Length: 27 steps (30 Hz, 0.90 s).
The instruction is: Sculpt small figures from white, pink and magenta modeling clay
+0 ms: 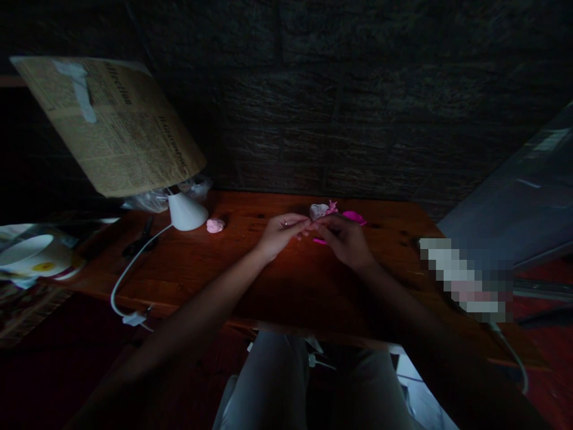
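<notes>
Over the wooden table (295, 286), my left hand (283, 234) and my right hand (347, 239) meet at the fingertips. Both are closed in a pinch, and whatever they hold, if anything, is too small and dark to make out. Just behind the fingers lie a pale, whitish-pink crumpled lump (319, 210) and a small pink piece with a jagged top (332, 206). A bright magenta flat piece (354, 218) is beyond my right hand. A thin magenta strip (319, 241) shows beneath the fingers. Farther left, a light pink lump (215, 225) rests by the lamp base.
A lamp with a newsprint shade (120, 125) and white base (187, 212) stands at left, its white cord (117, 286) hanging over the edge. Dark scissors (141, 239) and a white round container (36, 254) are nearby. A blurred-out object (465, 280) lies right. A dark wall (313, 119) rises behind.
</notes>
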{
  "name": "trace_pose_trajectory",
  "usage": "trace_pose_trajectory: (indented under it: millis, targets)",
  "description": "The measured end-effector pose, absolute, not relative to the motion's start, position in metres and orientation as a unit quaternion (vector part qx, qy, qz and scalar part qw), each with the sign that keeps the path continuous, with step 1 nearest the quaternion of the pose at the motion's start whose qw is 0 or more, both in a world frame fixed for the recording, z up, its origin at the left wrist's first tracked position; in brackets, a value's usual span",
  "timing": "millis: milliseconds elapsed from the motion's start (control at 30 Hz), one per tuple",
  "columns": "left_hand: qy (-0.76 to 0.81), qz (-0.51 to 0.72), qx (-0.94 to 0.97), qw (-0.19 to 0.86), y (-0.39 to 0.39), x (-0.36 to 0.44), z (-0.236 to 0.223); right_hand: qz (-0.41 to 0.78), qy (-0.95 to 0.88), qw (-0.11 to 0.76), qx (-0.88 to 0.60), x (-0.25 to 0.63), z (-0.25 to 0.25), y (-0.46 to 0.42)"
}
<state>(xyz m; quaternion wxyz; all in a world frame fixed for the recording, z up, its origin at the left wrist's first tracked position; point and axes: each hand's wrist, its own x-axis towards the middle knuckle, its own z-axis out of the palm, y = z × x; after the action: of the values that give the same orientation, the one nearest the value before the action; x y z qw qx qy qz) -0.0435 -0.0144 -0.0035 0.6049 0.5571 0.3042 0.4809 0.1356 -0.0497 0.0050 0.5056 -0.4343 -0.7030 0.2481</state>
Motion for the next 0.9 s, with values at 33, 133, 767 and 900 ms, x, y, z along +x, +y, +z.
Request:
trace_pose_trajectory:
  millis: [33, 133, 767, 900]
  targets:
    - [0.303, 0.478, 0.558, 0.607, -0.0146, -0.0433, -0.0037, 0.262, -0.695, 0.506, -0.438, 0.1355, 0.0046, -0.0497]
    - [0.3, 0.464, 0.577, 0.602, -0.0157, -0.0433, -0.0048, 0.289, -0.678, 0.508, -0.445, 0.1341, 0.0052, -0.0507]
    - [0.269, 0.525, 0.664, 0.46, -0.0186, -0.0385, -0.0084, 0.612, -0.427, 0.5, -0.439, 0.1293, 0.0098, -0.0523]
    - [0.277, 0.522, 0.676, 0.44, -0.0193, -0.0393, -0.0071, 0.607, -0.432, 0.504, -0.437, 0.1279, 0.0085, -0.0519]
